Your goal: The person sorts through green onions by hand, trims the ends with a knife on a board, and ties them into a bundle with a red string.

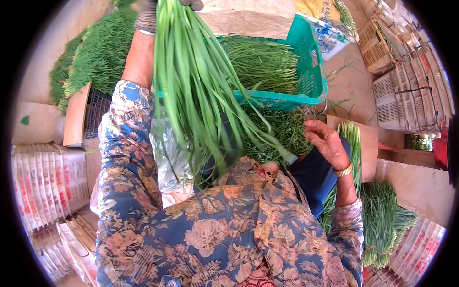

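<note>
My left hand [146, 18], in a grey knitted glove, grips a bunch of long green leaves [190, 79], likely garlic chives, at the top edge. The leaves hang down over my lap, blurred at their ends. Bare, with a gold-coloured band at the wrist, my right hand [324, 141] is raised above my knee, its fingers bent and apart, holding nothing. Beyond the held bunch, a green plastic crate [315, 79] contains more of the leaves [265, 64]. Loose leaf scraps [287, 125] lie below the crate. Another bunch [350, 140] rests beside my right knee.
Large piles of greens [104, 50] stand at the upper left, beside a dark crate [97, 111]. Bundles [380, 219] lie at the lower right. Stacked pale crates [408, 89] line the right, with another stack [53, 183] at the left. Clear plastic [168, 154] lies near my left arm.
</note>
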A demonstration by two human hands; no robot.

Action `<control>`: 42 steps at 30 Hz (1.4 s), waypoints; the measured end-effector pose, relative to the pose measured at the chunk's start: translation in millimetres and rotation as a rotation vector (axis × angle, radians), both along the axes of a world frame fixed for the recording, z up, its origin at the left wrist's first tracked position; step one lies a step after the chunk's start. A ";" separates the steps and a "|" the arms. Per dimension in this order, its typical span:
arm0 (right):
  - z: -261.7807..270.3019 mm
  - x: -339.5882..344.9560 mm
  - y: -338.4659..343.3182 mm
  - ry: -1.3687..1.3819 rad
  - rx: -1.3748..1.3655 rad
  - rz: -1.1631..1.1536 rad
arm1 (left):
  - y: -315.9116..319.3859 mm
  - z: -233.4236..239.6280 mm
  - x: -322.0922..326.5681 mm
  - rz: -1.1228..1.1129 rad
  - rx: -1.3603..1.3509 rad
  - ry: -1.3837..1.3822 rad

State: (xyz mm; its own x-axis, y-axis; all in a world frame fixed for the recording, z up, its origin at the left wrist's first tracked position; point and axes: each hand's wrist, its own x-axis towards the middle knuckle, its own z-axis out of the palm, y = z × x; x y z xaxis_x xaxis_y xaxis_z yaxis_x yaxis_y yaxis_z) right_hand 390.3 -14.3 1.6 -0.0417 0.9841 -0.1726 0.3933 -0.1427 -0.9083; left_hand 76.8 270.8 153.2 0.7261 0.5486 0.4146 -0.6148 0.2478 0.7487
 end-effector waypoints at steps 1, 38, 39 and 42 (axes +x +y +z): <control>1.3 -0.4 -0.1 0.001 -0.002 -0.003 | 0.3 1.1 0.2 0.005 -0.004 -0.013; 73.0 -120.0 27.6 0.457 0.360 0.232 | -17.5 10.2 -28.1 0.186 -0.004 -0.054; 75.4 -127.4 27.5 0.362 0.359 0.312 | -14.7 6.8 -20.0 0.173 -0.005 -0.069; 48.2 -145.1 41.2 -0.007 0.435 0.095 | -13.4 11.1 -13.7 0.141 -0.001 -0.081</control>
